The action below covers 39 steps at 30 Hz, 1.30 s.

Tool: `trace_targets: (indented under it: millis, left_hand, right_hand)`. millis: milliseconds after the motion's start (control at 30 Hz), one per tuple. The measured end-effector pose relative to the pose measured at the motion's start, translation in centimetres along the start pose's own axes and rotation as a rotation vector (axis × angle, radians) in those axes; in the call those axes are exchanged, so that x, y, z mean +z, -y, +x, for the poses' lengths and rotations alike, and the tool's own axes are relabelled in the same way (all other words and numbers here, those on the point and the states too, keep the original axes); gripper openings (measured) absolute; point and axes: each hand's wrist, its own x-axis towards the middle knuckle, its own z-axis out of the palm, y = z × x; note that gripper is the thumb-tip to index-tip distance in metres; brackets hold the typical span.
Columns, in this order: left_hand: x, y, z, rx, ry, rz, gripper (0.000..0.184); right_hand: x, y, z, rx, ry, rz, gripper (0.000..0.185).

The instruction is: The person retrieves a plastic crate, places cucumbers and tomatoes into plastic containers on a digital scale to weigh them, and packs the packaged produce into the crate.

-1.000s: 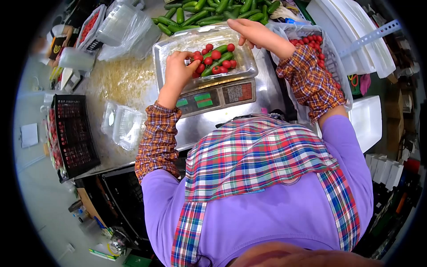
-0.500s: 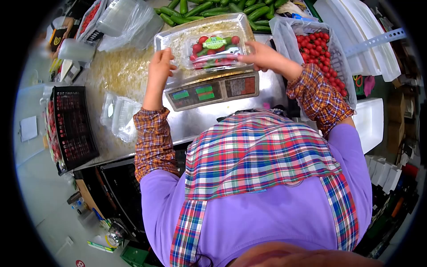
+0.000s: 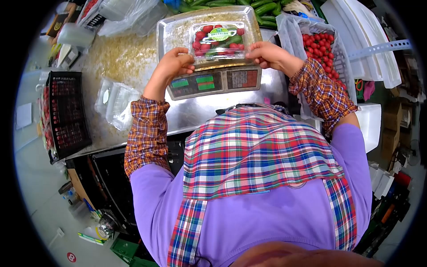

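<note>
Clamshell pack point(image 3: 219, 43) of cherry tomatoes point(image 3: 205, 46) and small cucumbers point(image 3: 234, 40), its green-and-white label point(image 3: 219, 34) facing up, sits in the tray point(image 3: 171, 35) of a scale point(image 3: 240, 79) at upper center of the frame. A worker's bare left hand point(image 3: 172, 65) is at the pack's lower left corner, fingers loosely curled; the right hand point(image 3: 269, 55) is at its lower right, thumb and fingertips drawn close together. Whether either grip has hold of the plastic cannot be told.

The lid appears to be down, though its catch is too small to make out. Tomatoes or a cucumber end sitting proud could keep the rim from seating, and pressure on one corner alone might leave the other sprung. Too firm a push risks splitting fruit or creasing the thin plastic; an uneven one could skid the pack across the smooth tray. Hands bearing on pack or tray would likely throw off the weight reading. Loose tomatoes fill a lined crate point(image 3: 289, 39) at upper right.
</note>
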Motion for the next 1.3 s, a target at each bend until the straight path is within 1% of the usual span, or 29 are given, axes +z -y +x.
trace_targets:
  millis: [33,100,167,267,300,367,433,467,500,533,567,633,733,767,867,1000,1067,1133,1167,1200,1233,1267,1300]
  left_hand:
    - [0.0,0.2,0.4,0.008,0.013,-0.006,0.037]
    - [-0.3,0.8,1.8,0.024,0.038,-0.017,0.035]
    - [-0.8,1.8,3.6,0.019,0.088,-0.052,0.036]
    - [-1.2,2.6,4.7,0.019,0.128,-0.095,0.038]
    - [-1.2,2.7,4.7,0.021,0.135,-0.107,0.039]
    - [-0.9,1.2,2.7,0.053,-0.002,0.007,0.042]
    - [-1.9,0.1,1.0,0.117,-0.120,0.098,0.047]
    - [-3.4,0.4,0.6,0.169,-0.172,0.022,0.047]
    - [-5.1,0.8,0.1,0.222,-0.226,-0.053,0.046]
    - [-6.8,1.2,-0.3,0.274,-0.281,-0.128,0.046]
    - [-8.4,1.5,-0.9,0.283,-0.366,-0.132,0.046]
    - [-10.7,2.1,-2.0,0.298,-0.555,-0.179,0.043]
    - [-12.5,1.9,-2.5,0.341,-0.639,-0.262,0.043]
    - [-12.6,1.4,-2.4,0.366,-0.616,-0.256,0.046]
    - [-11.5,0.3,-1.2,0.379,-0.525,-0.246,0.048]
    - [-8.9,0.2,2.5,0.307,-0.289,-0.210,0.054]
    - [-7.9,3.4,1.9,0.244,-0.289,-0.196,0.061]
    - [-5.8,3.6,4.2,0.124,-0.186,-0.098,0.064]
    - [-3.5,3.4,5.7,0.064,-0.151,0.029,0.064]
    - [-1.6,2.8,4.9,-0.002,-0.174,0.162,0.065]
    - [1.6,1.7,2.8,-0.041,-0.209,0.241,0.062]
    - [3.3,2.4,2.2,0.078,-0.230,0.325,0.061]
    - [5.2,2.1,1.3,0.044,-0.344,0.490,0.062]
  right_hand:
    - [-0.1,0.1,0.3,0.035,0.031,0.051,0.016]
    - [0.1,-0.2,1.0,0.022,-0.018,0.096,0.008]
    - [-0.1,-0.5,1.6,0.020,-0.035,0.131,0.009]
    - [-0.3,-0.4,1.4,-0.014,-0.029,0.086,0.009]
    - [-0.3,-0.3,1.0,-0.016,-0.035,0.023,0.010]
    - [-0.2,0.1,-0.2,-0.019,-0.048,-0.103,0.021]
    - [-0.1,0.5,-2.1,-0.100,-0.167,-0.161,0.035]
    - [-0.5,0.5,-2.7,-0.138,-0.221,-0.195,0.042]
    - [-2.0,0.3,-2.8,-0.135,-0.191,-0.200,0.055]
    - [-2.7,0.7,-3.9,-0.136,-0.187,-0.197,0.053]
    - [-3.1,0.7,-4.7,-0.166,-0.229,-0.136,0.051]
    - [-4.3,0.8,-5.8,-0.202,-0.243,-0.044,0.050]
    - [-5.4,1.1,-6.3,-0.266,-0.231,0.141,0.049]
    - [-5.3,1.2,-6.3,-0.282,-0.242,0.169,0.049]
    - [-4.6,1.4,-5.6,-0.296,-0.230,0.167,0.049]
    - [-4.5,0.7,-3.5,-0.235,-0.203,0.168,0.049]
    - [-2.7,1.2,-1.3,-0.175,-0.136,0.071,0.045]
    - [-1.3,1.2,0.4,-0.115,-0.155,0.035,0.044]
    - [-1.6,1.0,0.2,-0.107,-0.131,0.017,0.037]
    - [-1.1,0.9,0.2,-0.101,-0.092,0.011,0.030]
    - [-1.7,0.0,-0.2,-0.088,-0.007,-0.012,0.030]
    - [-1.9,-0.3,-0.2,-0.074,0.078,-0.038,0.031]
    - [-0.6,-0.5,-1.7,-0.074,0.069,-0.021,0.029]
